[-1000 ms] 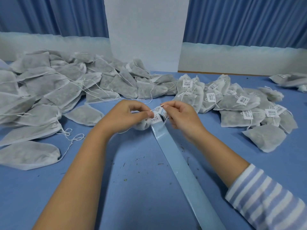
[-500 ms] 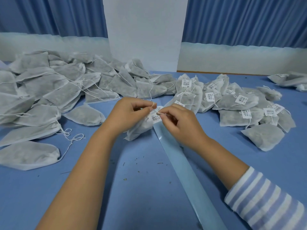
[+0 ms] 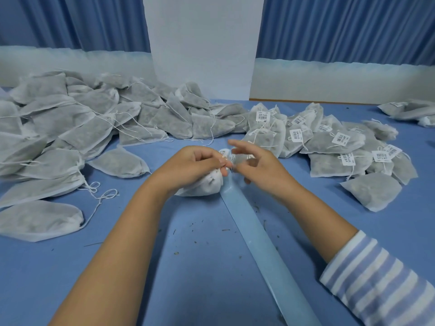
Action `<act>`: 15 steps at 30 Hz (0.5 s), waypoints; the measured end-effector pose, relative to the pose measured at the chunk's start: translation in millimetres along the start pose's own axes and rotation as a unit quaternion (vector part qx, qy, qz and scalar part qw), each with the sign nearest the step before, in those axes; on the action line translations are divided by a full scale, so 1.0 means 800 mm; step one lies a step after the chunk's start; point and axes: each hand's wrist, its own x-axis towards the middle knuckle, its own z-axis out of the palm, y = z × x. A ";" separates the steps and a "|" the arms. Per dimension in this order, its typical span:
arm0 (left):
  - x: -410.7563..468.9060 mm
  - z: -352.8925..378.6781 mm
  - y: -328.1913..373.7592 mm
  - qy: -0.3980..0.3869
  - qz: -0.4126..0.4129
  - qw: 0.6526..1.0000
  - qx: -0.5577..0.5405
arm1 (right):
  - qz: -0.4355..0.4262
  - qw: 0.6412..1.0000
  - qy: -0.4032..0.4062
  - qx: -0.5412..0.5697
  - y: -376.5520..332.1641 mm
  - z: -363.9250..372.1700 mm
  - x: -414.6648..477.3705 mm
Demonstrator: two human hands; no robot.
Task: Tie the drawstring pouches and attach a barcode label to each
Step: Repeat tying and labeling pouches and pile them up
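While pinched at its gathered neck by the curled fingers of the left hand [image 3: 190, 165], rests bunched and rounded on the smooth blue tabletop [image 3: 200, 267]: a white non-woven drawstring pouch [image 3: 207, 184], soft and crumpled. Tucked against the left thumb, a small white barcode label [image 3: 224, 153] (print blurred, not readable). Just beside it, the right hand [image 3: 261, 170], smeared by blur, index finger stretched forward, other fingers loosely bent; impossible to tell whether gripping any thread.

From beside the pouch toward the near edge, a long pale-blue glossy backing strip [image 3: 266, 250]. To the left, a heap of flat grey-filled fabric pouches [image 3: 70, 128], thin white strings trailing loose. To the right, a pile of tied pouches [image 3: 329, 147] bearing rectangular white barcode tags [image 3: 340, 138]; black bars plain, small characters too fine to read.

Scattered over the table, dark crumbs [image 3: 226, 230]. On the right forearm, a blue-and-white striped knit sleeve [image 3: 376, 285]. Behind, pleated blue curtains [image 3: 341, 27] and a flat white panel [image 3: 202, 43].
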 end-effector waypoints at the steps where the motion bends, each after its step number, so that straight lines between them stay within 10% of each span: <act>1: 0.001 -0.001 -0.001 0.012 -0.002 1.000 -0.020 | 0.001 1.000 0.026 -0.001 -0.001 -0.002 0.000; 15: 0.003 -0.001 -0.002 0.033 -0.019 0.997 -0.061 | -0.034 0.997 -0.025 0.059 -0.012 0.002 -0.010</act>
